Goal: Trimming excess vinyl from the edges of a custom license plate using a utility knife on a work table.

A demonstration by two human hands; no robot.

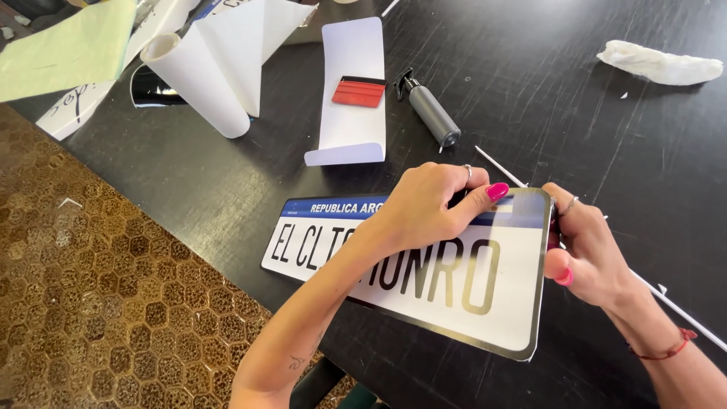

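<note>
The left hand [432, 203] presses on the long plate [424, 295], thumb at its right corner; the right hand [587, 254] pinches that same edge.

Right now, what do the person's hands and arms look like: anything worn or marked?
Both arms are bare, no sleeves. The left hand has bright pink nail polish, a thin ring and a small dark tattoo on the forearm. The right hand has pink nails, a ring and a red cord bracelet.

A red squeegee [358, 92] lay on white backing paper [351, 121], beside a grey spray bottle [429, 108] and paper rolls [204, 68].
</note>
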